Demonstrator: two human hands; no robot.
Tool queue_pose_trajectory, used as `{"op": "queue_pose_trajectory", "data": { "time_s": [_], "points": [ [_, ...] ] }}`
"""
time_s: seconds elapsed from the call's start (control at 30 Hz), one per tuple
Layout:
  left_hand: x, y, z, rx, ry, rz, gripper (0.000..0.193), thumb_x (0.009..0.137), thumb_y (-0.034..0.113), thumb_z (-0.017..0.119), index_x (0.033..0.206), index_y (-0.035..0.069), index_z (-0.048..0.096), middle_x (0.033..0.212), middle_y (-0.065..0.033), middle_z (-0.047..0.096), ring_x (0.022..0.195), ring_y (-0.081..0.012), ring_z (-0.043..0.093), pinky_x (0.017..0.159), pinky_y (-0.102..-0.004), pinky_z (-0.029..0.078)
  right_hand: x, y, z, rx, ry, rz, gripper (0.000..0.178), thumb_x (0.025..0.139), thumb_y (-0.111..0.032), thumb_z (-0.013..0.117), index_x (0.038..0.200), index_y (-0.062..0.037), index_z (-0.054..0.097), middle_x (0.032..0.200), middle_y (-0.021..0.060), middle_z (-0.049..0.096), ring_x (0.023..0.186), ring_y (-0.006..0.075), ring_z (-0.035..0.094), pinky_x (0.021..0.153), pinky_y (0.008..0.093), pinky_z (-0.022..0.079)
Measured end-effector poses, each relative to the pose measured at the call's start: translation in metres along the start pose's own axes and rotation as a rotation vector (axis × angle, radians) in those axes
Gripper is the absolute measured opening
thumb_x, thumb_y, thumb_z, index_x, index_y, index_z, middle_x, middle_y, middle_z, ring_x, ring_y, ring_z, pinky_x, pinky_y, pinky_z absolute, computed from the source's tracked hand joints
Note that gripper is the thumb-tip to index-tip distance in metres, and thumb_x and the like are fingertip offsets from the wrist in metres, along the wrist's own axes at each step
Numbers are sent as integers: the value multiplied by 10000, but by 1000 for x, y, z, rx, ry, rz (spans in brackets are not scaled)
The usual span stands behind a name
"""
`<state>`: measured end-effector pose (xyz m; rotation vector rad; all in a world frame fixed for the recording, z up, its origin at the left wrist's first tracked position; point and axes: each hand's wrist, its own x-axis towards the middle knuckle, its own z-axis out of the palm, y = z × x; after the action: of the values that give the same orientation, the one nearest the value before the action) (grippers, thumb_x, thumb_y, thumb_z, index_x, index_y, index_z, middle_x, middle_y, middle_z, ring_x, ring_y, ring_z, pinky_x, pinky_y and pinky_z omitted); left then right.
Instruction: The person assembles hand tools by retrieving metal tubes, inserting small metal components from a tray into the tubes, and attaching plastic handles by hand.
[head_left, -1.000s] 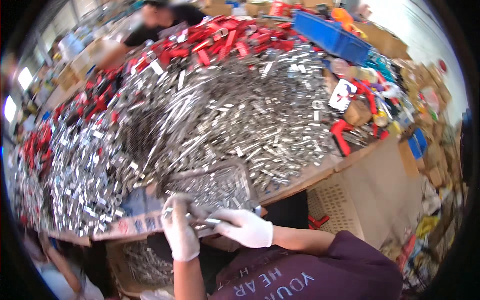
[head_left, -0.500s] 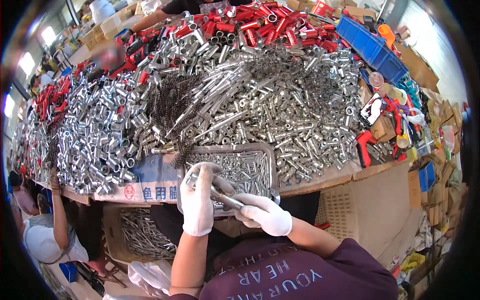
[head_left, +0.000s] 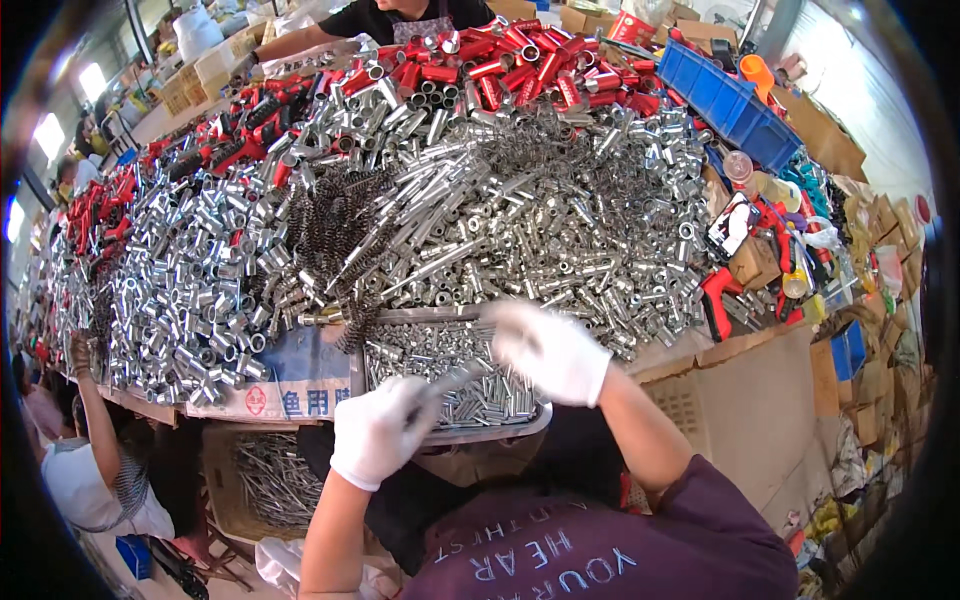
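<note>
My left hand (head_left: 385, 430), in a white glove, is closed around a slim silvery metal rod (head_left: 458, 378) that points up to the right and is slightly blurred. Just below it lies a grey tray (head_left: 490, 434) full of small metal pins (head_left: 490, 398). My right hand (head_left: 552, 352), also gloved in white, is over the tray's far right corner, close to the heap of metal fittings (head_left: 570, 270). Motion smears its fingers, so I cannot tell whether anything is between them.
Dark coil springs (head_left: 335, 220), long metal rods (head_left: 430, 200), silver sleeves (head_left: 190, 290) and red tubes (head_left: 540, 60) cover the table. A blue bin (head_left: 730, 105) stands far right, near a red-handled tool (head_left: 717, 300). Other people work at the far side and left. A crate (head_left: 225, 490) sits below.
My right hand has left the metal rod and moved up and right to the tray's far corner. The left hand has lowered slightly and keeps the rod. A person opposite shows more.
</note>
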<state>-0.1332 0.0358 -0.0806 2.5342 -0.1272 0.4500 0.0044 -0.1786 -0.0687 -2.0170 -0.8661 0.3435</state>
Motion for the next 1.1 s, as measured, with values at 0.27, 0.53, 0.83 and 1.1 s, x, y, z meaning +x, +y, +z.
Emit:
{"op": "queue_pose_trajectory", "data": {
  "time_s": [0.27,0.53,0.83,1.1],
  "points": [
    [-7,-19,41,-261,218,-399,152,875,108,677,933,-33,667,730,-171,653,629,-237,641,615,-331,491,47,47,-30,-990,278,39,278,841,-317,676,1052,-139,646,1020,67,598,994,266,558,832,406,483],
    [-10,-19,46,-271,267,-388,160,945,111,601,900,-39,631,643,-38,552,592,-102,479,559,-276,397,54,44,-43,-836,195,88,398,829,-356,693,1119,-99,602,1086,116,585,1082,288,543,904,410,482],
    [-5,-11,46,-263,268,-396,149,893,97,632,915,-49,650,626,-43,560,566,-97,463,530,-282,383,40,68,-57,-692,110,-48,317,825,-247,703,1076,-86,596,1066,128,590,1039,305,579,940,417,480],
    [-11,-20,49,-240,261,-439,165,899,113,632,922,-50,648,654,-92,583,576,-148,493,563,-309,411,71,42,-64,60,358,-142,335,756,-252,749,1010,-79,616,939,122,631,922,311,625,864,425,507]
  ]
}}
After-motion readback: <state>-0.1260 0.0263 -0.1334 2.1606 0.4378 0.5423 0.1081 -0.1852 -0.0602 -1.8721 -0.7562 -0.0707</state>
